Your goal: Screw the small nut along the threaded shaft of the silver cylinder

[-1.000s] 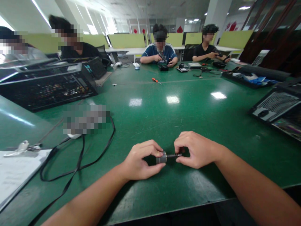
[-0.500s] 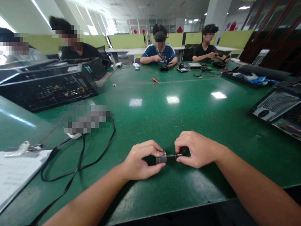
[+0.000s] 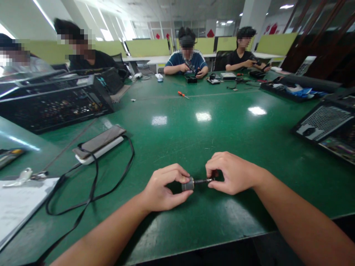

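Observation:
Just above the green table, near its front edge, lies a short grey cylinder (image 3: 188, 184) with a thin dark shaft (image 3: 200, 181) sticking out to the right. My left hand (image 3: 165, 187) grips the cylinder between thumb and fingers. The fingertips of my right hand (image 3: 229, 173) pinch the shaft's far end, where a small metallic part (image 3: 210, 180) shows. The shaft's tip is partly hidden by the fingers of my right hand.
A phone-like slab on a white block (image 3: 100, 149) with black cords is at left, above a clipboard (image 3: 24, 207). Black computer cases stand left (image 3: 55, 103) and right (image 3: 324, 122). An orange screwdriver (image 3: 181, 94) lies mid-table. Several people sit across.
The view has shifted slightly, and the cylinder and both hands appear a little further left. Both hands keep their hold on the cylinder and shaft.

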Action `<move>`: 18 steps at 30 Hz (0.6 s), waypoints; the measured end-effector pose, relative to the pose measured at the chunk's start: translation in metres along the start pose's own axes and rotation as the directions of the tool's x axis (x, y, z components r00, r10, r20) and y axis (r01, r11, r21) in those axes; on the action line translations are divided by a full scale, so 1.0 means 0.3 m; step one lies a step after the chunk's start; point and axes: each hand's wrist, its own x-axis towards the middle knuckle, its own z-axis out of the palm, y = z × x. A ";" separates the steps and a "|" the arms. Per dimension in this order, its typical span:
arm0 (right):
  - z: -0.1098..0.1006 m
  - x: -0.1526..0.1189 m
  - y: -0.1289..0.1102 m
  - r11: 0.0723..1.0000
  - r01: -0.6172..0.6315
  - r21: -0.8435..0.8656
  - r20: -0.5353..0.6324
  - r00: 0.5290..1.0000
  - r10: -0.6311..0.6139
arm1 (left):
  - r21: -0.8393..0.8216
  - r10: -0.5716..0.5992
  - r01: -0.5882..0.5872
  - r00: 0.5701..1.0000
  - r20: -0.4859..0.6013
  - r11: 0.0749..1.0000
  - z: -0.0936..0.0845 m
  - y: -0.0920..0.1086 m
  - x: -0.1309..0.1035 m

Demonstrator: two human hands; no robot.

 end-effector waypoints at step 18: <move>-0.017 -0.007 -0.005 1.000 -0.030 -0.005 0.014 0.999 0.030 | 0.001 0.022 -0.022 1.000 -0.002 1.000 -0.012 -0.009 -0.003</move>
